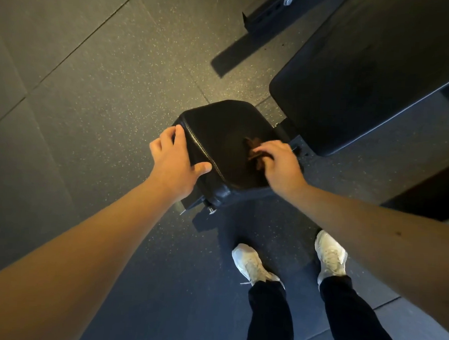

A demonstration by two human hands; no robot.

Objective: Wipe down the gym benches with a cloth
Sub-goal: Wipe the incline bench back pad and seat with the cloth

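- Dark speckled rubber floor (92, 85), tiled; a black bench (325, 110) lies on it, long axis running from the person's feet away to the upper right
- Seat (220, 128) is the near end; the backrest (380, 61) continues beyond a small gap
- Left hand (174, 162) grips the seat's left edge, fingers curled over the side, thumb on top
- Right hand (278, 167) is curled round a bunched brown cloth (253, 148) on the seat top, right of the left hand's hold
- White shoes (252, 265) stand nearer than both hands
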